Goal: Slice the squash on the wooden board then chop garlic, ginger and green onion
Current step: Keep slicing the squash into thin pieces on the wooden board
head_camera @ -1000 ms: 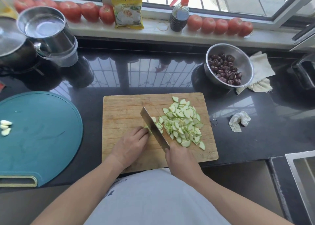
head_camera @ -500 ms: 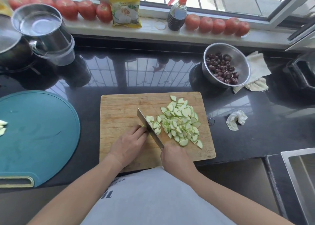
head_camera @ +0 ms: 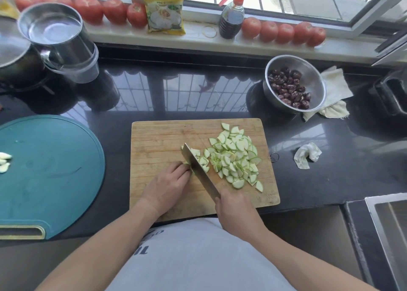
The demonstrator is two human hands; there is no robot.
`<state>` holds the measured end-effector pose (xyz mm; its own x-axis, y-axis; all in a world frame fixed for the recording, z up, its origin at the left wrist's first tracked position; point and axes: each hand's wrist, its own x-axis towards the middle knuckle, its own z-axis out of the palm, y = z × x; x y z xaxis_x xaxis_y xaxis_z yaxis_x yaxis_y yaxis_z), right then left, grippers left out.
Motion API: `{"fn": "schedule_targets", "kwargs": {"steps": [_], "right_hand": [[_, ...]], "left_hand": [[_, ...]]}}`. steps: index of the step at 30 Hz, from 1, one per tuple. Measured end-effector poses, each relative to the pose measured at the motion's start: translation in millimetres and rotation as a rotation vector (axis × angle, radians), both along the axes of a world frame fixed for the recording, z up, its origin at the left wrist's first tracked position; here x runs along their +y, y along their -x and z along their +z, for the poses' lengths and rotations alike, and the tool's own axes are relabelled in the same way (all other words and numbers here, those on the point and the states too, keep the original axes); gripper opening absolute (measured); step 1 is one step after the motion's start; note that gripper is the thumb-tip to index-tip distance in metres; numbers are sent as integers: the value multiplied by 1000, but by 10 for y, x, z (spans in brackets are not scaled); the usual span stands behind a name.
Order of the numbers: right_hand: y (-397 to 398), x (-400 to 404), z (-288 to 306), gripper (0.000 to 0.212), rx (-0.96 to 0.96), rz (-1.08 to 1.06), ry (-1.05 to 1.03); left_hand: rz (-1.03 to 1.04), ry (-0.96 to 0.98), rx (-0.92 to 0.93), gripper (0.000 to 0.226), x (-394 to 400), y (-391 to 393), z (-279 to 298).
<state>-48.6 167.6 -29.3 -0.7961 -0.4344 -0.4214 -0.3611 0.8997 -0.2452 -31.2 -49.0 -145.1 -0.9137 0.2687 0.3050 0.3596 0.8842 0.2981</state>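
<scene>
Gripping the cleaver (head_camera: 199,171) by its handle, your right hand (head_camera: 236,211) sets the blade on the wooden board (head_camera: 158,141), tip toward 11 o'clock, as half a second ago. Your left hand (head_camera: 168,186), fingers curled, still pins the last squash stub against the blade's left face; that stub is now almost hidden. Squash slices (head_camera: 233,156) lie heaped at the blade's 2 o'clock. Peeled garlic (head_camera: 4,161) rests on the teal board (head_camera: 55,169), at 9 o'clock on the desk (head_camera: 330,169).
</scene>
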Motion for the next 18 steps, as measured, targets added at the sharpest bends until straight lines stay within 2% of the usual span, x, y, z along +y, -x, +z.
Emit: {"fn": "schedule_targets", "kwargs": {"steps": [6,12,18], "right_hand": [[-2,-93,-134,17,37,24,-78],[146,-413,-339,17,75,-104,18],[214,-246,-324,21,72,-251,73]], "left_hand": [[-4,-9,27,17,9,-1,42],[-13,-11,21,11,22,3,110],[-13,-8,33,14,22,-13,119]]}}
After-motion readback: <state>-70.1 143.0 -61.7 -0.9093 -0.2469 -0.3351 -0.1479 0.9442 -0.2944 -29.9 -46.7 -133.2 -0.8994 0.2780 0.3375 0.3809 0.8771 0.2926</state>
